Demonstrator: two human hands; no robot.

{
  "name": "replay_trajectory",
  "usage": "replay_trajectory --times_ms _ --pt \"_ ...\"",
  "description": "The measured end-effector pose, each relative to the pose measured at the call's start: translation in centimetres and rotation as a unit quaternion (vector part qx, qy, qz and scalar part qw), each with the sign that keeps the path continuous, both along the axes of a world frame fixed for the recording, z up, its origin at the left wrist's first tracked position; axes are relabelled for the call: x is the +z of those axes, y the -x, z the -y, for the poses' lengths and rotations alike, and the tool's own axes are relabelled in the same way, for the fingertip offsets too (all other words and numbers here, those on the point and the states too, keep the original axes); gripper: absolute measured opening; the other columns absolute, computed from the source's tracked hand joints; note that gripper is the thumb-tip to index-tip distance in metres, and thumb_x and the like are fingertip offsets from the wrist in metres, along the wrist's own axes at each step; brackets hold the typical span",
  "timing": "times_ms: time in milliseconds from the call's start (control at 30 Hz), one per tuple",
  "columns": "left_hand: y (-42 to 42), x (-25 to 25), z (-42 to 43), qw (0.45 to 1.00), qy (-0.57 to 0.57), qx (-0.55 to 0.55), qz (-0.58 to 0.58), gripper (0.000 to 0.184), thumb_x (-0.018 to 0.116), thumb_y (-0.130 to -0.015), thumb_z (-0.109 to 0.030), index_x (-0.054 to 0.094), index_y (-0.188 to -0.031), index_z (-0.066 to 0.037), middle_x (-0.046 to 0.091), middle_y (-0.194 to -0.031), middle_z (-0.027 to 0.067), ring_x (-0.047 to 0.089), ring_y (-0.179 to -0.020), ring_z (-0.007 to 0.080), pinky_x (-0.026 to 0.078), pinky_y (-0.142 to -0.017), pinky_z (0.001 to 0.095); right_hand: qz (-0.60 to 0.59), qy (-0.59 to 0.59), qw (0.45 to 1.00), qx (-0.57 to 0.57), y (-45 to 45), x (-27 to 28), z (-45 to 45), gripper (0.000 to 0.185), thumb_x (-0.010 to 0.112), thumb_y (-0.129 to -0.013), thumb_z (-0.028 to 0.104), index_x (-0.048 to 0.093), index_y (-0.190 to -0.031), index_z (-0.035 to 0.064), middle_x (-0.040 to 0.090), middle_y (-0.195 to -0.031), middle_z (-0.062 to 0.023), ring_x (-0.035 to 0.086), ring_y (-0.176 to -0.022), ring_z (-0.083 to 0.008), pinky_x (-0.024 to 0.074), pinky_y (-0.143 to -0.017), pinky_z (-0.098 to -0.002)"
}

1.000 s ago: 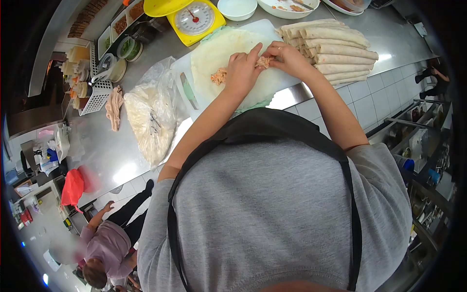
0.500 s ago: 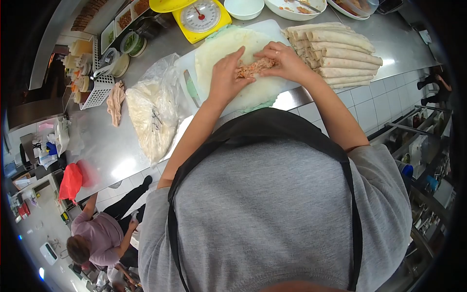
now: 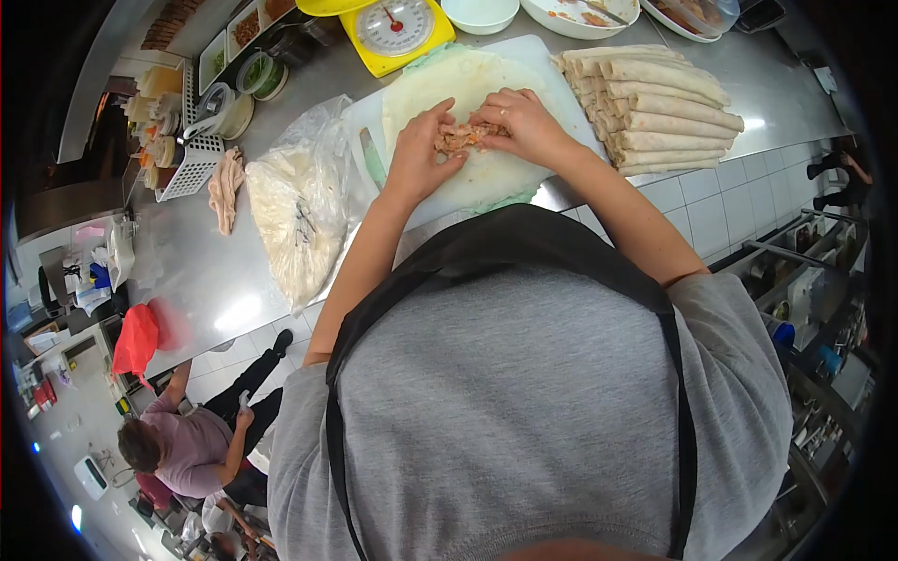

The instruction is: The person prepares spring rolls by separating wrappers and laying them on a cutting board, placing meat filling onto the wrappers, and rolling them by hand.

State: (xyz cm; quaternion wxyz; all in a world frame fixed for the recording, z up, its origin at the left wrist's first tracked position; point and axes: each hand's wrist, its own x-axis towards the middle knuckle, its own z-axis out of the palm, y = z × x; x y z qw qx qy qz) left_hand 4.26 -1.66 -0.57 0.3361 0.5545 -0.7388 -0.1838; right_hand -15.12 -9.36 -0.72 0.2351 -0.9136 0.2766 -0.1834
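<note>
A thin round pale wrapper (image 3: 500,82) lies flat on the white cutting board (image 3: 535,51), and a strip of orange-brown minced filling (image 3: 465,138) lies across its middle. My left hand (image 3: 423,151) is closed around the left end of that filling, fingers curled over it and thumb beneath. From the other side my right hand (image 3: 520,123) presses the right end between bent fingers and thumb. Just right of the board is a stack of rolled wraps (image 3: 659,107).
A yellow scale (image 3: 398,37), a white bowl (image 3: 479,16) and a bowl with food traces (image 3: 547,19) line the back. On the left are a plastic bag of pale sheets (image 3: 297,206), a crumpled cloth (image 3: 225,190) and a white basket (image 3: 192,168). Another person (image 3: 187,444) stands lower left.
Both hands have shifted slightly left relative to the board, with fingers drawn closer over the filling. The filling strip looks shorter and more bunched together. The view has moved slightly.
</note>
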Motion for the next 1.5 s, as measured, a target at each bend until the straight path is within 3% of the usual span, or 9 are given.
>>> replay_trajectory --times_ms 467,533,667,733,967,1167,1233,1300,1500 --pt "-0.2 0.3 -1.7 0.995 -0.059 0.018 -0.073 0.063 0.072 -0.07 -0.005 0.048 -0.128 -0.011 0.063 -0.097 0.0081 0.057 -0.094 0.0269 0.046 -0.084 0.036 -0.063 0.006 0.997 0.036 -0.4 1.0 0.6 0.022 0.069 -0.075 0.021 0.064 -0.095 0.0149 0.058 -0.093 -0.0003 0.052 -0.103 -0.0189 0.0362 -0.089 -0.0377" --pt "0.0 1.4 -1.8 0.993 0.101 0.037 -0.044 0.051 0.072 -0.071 -0.008 0.054 -0.119 -0.01 0.062 -0.094 0.0072 0.057 -0.092 0.026 0.046 -0.082 0.0338 -0.069 0.006 0.997 0.035 -0.3 1.7 0.3 0.023 0.07 -0.075 0.022 0.063 -0.096 0.0152 0.058 -0.093 -0.0003 0.052 -0.103 -0.0187 0.0362 -0.089 -0.0377" --pt "-1.6 2.0 -1.0 0.994 0.104 0.002 0.024 0.031 0.071 -0.072 -0.009 0.062 -0.102 -0.007 0.061 -0.091 0.0067 0.057 -0.089 0.0252 0.046 -0.078 0.0326 0.013 0.05 0.998 0.038 -1.4 2.8 0.0 0.015 0.068 -0.076 0.024 0.064 -0.088 0.0149 0.057 -0.089 0.0004 0.054 -0.098 -0.0179 0.0374 -0.086 -0.0375" --pt "-1.9 1.3 -0.5 0.999 -0.022 -0.02 -0.025 0.014 0.069 -0.074 -0.009 0.065 -0.087 -0.004 0.061 -0.089 0.0065 0.057 -0.086 0.0242 0.046 -0.075 0.0328 0.007 0.053 0.996 0.066 -2.2 2.7 0.0 0.013 0.067 -0.077 0.024 0.064 -0.085 0.0145 0.056 -0.086 0.0006 0.055 -0.095 -0.0178 0.0384 -0.085 -0.0372" --pt "-3.0 -0.3 -1.5 1.0 -0.009 0.006 0.014 0.013 0.068 -0.075 -0.005 0.065 -0.088 -0.003 0.062 -0.088 0.0065 0.058 -0.082 0.0192 0.048 -0.071 0.029 0.034 0.051 0.995 0.084 -3.5 -0.1 -0.2 0.008 0.065 -0.078 0.02 0.063 -0.081 0.0127 0.056 -0.08 -0.0001 0.056 -0.087 -0.0187 0.0418 -0.078 -0.0348" --pt "-2.3 0.7 -2.5 0.99 0.026 0.066 -0.124 0.016 0.072 -0.073 -0.012 0.066 -0.087 -0.006 0.061 -0.088 0.0042 0.057 -0.083 0.0236 0.046 -0.073 0.0327 0.039 -0.023 0.996 0.081 -3.1 0.9 0.0 0.01 0.067 -0.076 0.022 0.064 -0.081 0.013 0.057 -0.08 -0.0002 0.057 -0.088 -0.0189 0.0417 -0.078 -0.035" --pt "-2.5 0.5 -2.4 0.996 0.071 0.046 -0.034 0.019 0.073 -0.071 -0.016 0.066 -0.086 -0.007 0.06 -0.088 0.0025 0.056 -0.086 0.0235 0.044 -0.076 0.0346 0.063 -0.077 0.992 0.078 -3.0 0.9 -0.3 0.011 0.067 -0.076 0.022 0.064 -0.081 0.0133 0.057 -0.081 0.0001 0.057 -0.089 -0.0187 0.0414 -0.079 -0.0352" --pt "-2.2 0.0 -2.1 0.998 0.048 0.03 -0.009 0.019 0.074 -0.07 -0.016 0.066 -0.085 -0.008 0.059 -0.086 0.0018 0.055 -0.087 0.0231 0.042 -0.078 0.0348 0.035 0.028 0.996 0.083 -3.1 0.6 -0.8 0.008 0.068 -0.074 0.016 0.063 -0.079 0.0128 0.057 -0.084 0.0009 0.056 -0.089 -0.0188 0.04 -0.079 -0.0347" --pt "-1.5 -0.6 -1.9 0.996 0.041 0.034 0.067 0.018 0.072 -0.066 -0.014 0.063 -0.081 -0.01 0.058 -0.085 0.0004 0.054 -0.088 0.022 0.037 -0.083 0.0359 0.018 0.042 0.996 0.074 -3.4 0.0 -0.8 0.009 0.067 -0.076 0.022 0.065 -0.081 0.0146 0.056 -0.085 0.0036 0.054 -0.091 -0.0159 0.0397 -0.08 -0.0356"
